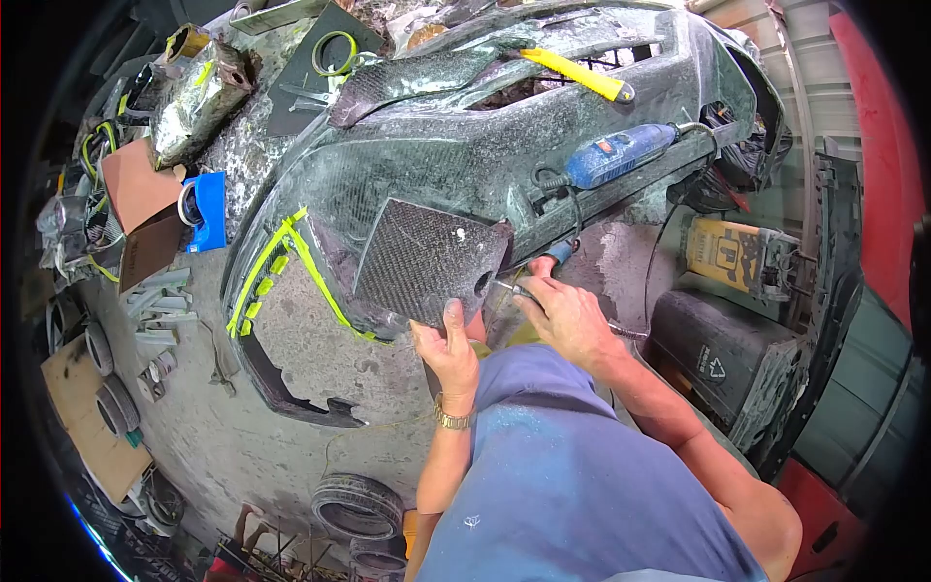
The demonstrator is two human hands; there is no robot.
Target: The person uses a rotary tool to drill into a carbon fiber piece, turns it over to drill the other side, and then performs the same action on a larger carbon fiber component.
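Hazards, left to right: I judge that the plate (427, 257) could pivot, because I see one hand gripping its lower edge. The tip of the slim tool (517, 290) could skid from the hole (482, 282), scratching the weave or reaching the left fingers, if pressure is uneven. The blue motor unit (621, 157), lying on the body shell (407, 155), could slide off if its cord is pulled. Hands: my left hand (448, 351) is partly closed on the plate's lower edge, thumb on the upper face; the other fingers are mostly hidden. My right hand (570, 318) is closed around the slim tool, its tip at the hole near the plate's right edge; I cannot confirm contact. The plate is tilted in front of the shell, above my lap.
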